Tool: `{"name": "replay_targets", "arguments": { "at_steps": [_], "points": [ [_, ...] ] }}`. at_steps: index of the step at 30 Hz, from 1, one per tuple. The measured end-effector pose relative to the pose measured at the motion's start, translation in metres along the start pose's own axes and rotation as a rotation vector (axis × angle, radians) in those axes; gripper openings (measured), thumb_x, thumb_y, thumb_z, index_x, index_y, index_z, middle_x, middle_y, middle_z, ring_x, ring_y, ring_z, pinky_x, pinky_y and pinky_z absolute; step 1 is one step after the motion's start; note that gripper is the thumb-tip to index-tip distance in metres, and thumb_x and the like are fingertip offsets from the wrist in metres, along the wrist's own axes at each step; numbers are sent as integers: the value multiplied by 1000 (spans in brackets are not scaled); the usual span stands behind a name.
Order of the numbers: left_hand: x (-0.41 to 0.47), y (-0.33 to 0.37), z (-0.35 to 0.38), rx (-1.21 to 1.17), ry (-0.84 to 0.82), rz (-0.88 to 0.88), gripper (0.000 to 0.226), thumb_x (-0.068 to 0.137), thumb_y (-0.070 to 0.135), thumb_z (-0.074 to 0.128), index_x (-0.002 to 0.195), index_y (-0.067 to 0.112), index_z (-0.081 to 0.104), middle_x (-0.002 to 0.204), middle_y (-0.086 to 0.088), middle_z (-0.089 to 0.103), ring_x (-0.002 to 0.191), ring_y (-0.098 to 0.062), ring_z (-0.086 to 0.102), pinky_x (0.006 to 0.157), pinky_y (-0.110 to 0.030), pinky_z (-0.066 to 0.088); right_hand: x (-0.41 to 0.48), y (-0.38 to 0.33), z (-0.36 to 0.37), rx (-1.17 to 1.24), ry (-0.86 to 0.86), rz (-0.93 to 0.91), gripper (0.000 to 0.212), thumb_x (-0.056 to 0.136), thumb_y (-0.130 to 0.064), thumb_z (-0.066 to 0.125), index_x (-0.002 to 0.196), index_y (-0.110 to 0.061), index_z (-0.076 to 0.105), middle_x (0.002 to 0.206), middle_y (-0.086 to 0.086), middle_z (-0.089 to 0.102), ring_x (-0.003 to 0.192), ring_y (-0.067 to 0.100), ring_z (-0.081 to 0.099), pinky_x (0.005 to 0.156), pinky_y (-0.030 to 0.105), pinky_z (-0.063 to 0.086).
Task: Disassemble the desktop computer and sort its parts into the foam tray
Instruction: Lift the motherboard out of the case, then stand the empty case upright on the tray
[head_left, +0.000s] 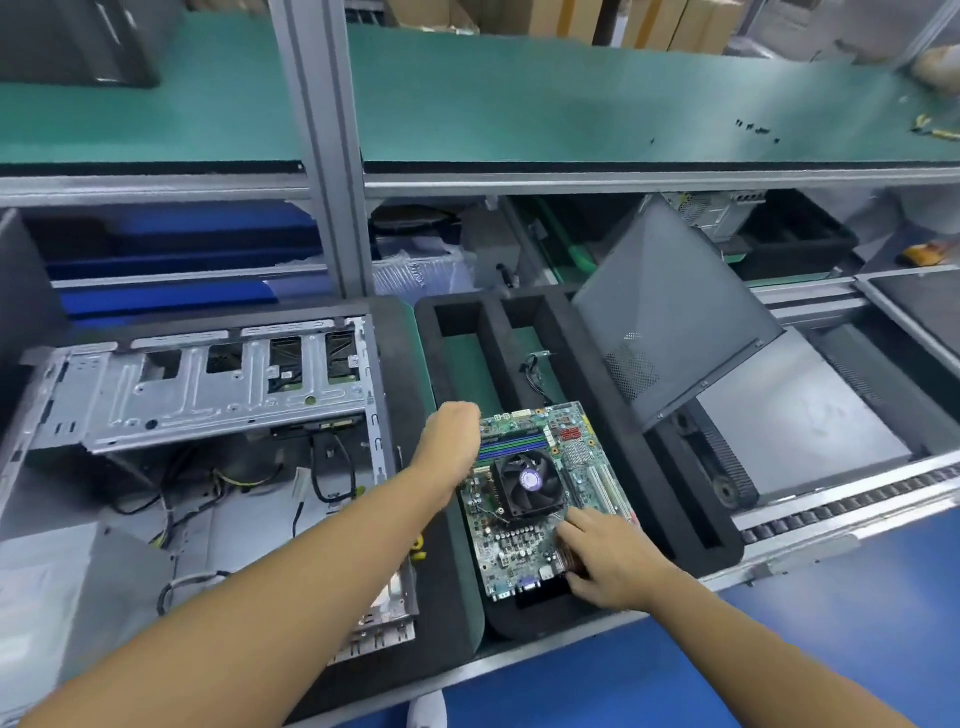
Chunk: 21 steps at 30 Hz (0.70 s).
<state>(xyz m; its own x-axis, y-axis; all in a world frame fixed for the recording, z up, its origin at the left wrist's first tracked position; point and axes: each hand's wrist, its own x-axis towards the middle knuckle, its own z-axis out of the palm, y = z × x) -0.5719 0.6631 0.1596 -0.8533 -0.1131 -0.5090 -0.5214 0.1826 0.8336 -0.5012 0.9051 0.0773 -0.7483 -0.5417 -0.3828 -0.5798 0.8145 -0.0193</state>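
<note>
Roughly, label by label:
Motherboard: green square circuit board (540, 499) with a black round cooling fan (527, 480) on top, lying tilted over the near compartment of the tray, not seated flat.
Foam tray: black foam tray with long slots (613, 374), right of the case; small black cable part (537, 371) in a far slot.
Left hand: left hand (451, 435) at the board's far left edge, fingers curled under and hidden, so grip cannot be told.
Right hand: right hand (610, 564) on the board's near right corner, fingers (571, 525) spread flat on top, thumb at the near edge, pinching that corner.
Case: open silver metal computer chassis (208, 395), left of the tray, loose cables inside.
Side panel: grey perforated metal panel (670, 317) leaning over the tray's right side.
</note>
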Motion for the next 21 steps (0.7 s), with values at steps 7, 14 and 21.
{"name": "replay_targets", "arguments": {
  "at_steps": [7, 14, 21],
  "points": [
    [-3, 2, -65, -77, -59, 228, 21, 98, 11, 39, 93, 16, 59, 93, -4, 68, 66, -12, 66, 52, -22, 48, 38, -44, -71, 48, 128, -60, 17, 83, -40, 32, 78, -24, 37, 75, -7, 48, 68, 19, 51, 59, 30, 30],
    [-3, -13, -182, 429, 264, 485, 15, 92, 14, 52, 93, 24, 63, 100, 3, 63, 83, -12, 59, 73, -31, 50, 119, -139, -135, 653, 310, 166, 38, 98, -43, 44, 72, -15, 46, 61, 1, 52, 55, 17, 46, 55, 36, 39],
    [4, -62, -316, 951, 626, 317, 49, 83, 23, 64, 129, 11, 50, 149, -15, 31, 135, -33, 28, 107, -46, 26, 179, -173, -151, 875, 104, 550, 66, 86, -37, 63, 136, -16, 26, 112, 6, 54, 93, 25, 57, 74, 32, 41]
  ]
}}
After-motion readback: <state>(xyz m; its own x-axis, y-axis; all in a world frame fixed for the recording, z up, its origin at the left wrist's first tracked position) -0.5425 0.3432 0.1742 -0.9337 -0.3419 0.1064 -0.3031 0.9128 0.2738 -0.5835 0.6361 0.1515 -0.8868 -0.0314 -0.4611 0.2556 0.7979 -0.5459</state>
